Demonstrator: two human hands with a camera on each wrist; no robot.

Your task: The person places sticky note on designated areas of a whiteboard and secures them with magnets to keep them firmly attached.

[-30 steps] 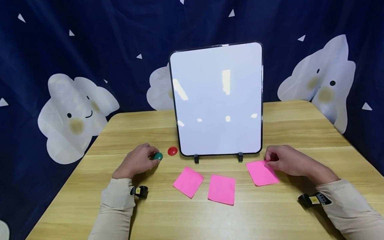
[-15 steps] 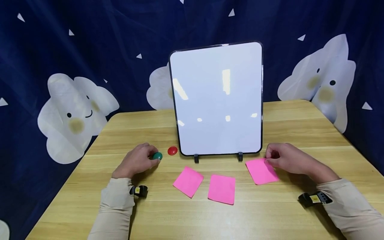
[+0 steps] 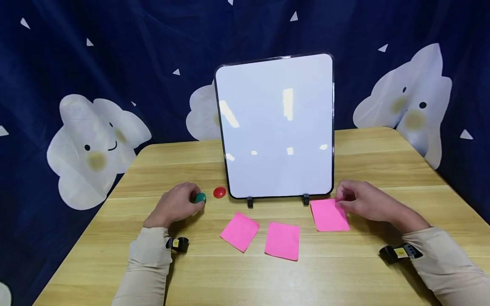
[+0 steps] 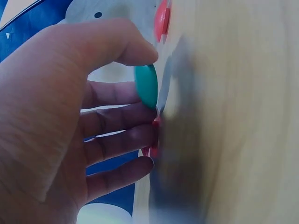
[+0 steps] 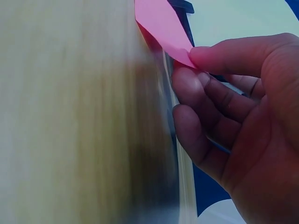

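Observation:
My left hand (image 3: 177, 204) pinches a round green magnet (image 4: 146, 87) between thumb and fingers, close above the wooden table. Just right of it lies a red magnet (image 3: 219, 192). With thumb and fingertips, my right hand (image 3: 369, 203) holds a pink sticky note (image 3: 329, 216) by its upper right corner. In the right wrist view the pinched corner of the note is lifted off the table. Past the fingers in the left wrist view, another red object (image 4: 155, 148) is partly hidden.
A whiteboard (image 3: 277, 127) stands upright on small black feet (image 3: 250, 202) at the table's middle. Two more pink sticky notes, a left one (image 3: 240, 232) and a middle one (image 3: 282, 241), lie in front of it. A dark blue curtain (image 3: 260, 25) hangs behind the table.
My right hand has moved slightly left and toward the board, and the note in it has shifted the same way and turned straighter. The left hand has stayed nearly still with the green magnet.

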